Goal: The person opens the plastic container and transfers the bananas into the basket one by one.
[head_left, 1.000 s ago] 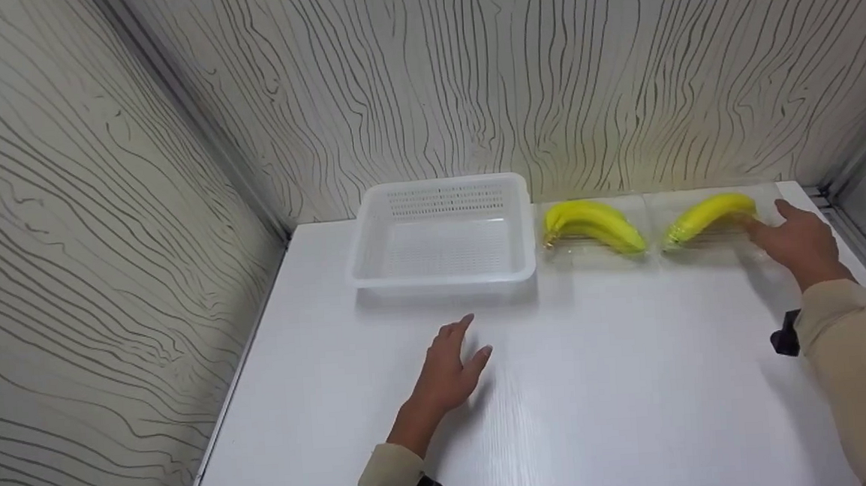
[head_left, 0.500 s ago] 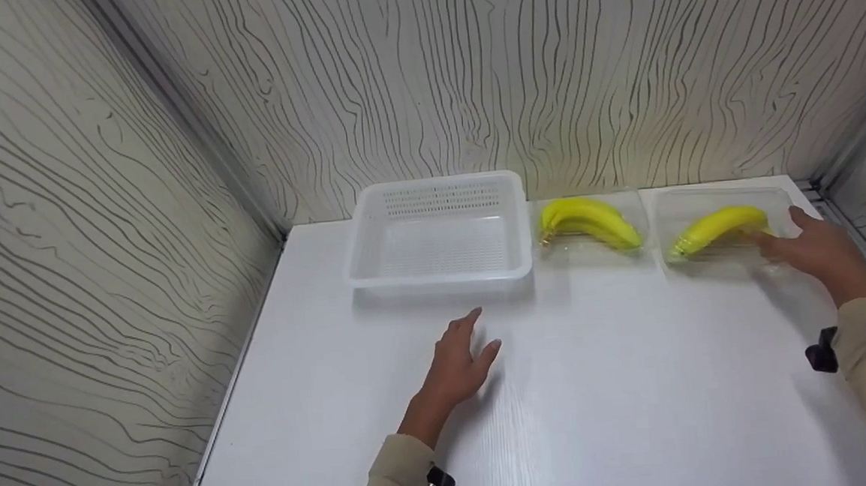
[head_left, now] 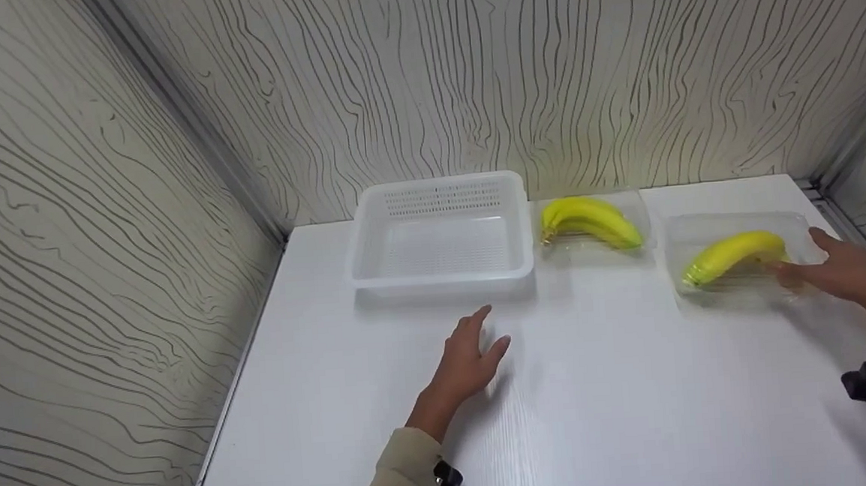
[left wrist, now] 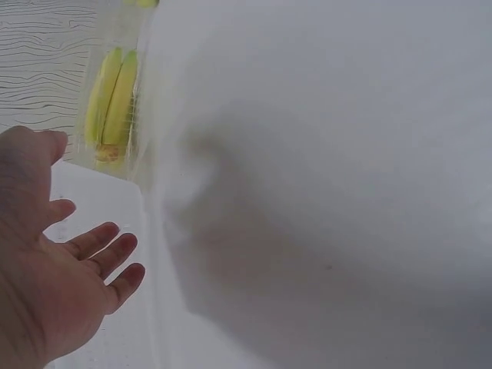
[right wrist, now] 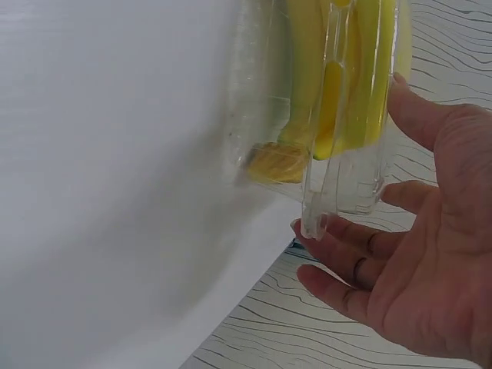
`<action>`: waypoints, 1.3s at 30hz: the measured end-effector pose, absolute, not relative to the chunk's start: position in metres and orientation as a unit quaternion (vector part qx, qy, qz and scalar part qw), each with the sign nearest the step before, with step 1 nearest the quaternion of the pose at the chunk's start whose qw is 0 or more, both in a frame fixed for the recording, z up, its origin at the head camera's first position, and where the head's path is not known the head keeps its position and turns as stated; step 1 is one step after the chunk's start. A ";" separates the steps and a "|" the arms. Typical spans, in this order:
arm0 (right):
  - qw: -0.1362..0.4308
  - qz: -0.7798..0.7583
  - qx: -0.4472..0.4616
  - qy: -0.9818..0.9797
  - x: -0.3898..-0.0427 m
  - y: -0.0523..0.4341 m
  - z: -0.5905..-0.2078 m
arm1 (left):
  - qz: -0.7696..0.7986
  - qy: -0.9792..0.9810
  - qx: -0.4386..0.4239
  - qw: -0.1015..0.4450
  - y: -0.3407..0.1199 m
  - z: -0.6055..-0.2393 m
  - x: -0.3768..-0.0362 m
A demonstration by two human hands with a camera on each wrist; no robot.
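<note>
Showing two hands (head_left: pixel 844 272), two banana trays (head_left: pixel 738 258), one white basket (head_left: pixel 440 231)

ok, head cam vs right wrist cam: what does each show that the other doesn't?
Head only: the white basket, the left hand flat on the table, and a second clear box of bananas.
Right wrist only: the cut stem end of the bananas, seen close through the plastic.
Both: the right hand against the clear box of bananas near the table's right edge.
</note>
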State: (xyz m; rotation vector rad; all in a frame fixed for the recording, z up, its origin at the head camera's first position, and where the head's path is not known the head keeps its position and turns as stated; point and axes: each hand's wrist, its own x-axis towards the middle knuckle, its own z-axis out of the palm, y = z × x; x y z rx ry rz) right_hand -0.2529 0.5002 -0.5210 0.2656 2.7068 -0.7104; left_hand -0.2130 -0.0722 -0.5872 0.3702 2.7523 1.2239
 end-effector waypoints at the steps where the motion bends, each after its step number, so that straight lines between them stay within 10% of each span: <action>1: 0.170 -0.244 0.089 0.950 -0.250 0.500 -0.520 | 0.401 0.907 0.120 0.055 -0.071 -0.588 -0.213; 39: 0.116 -0.239 -0.002 0.964 -0.184 0.343 -0.528 | 0.421 0.887 0.155 0.112 0.002 -0.568 -0.202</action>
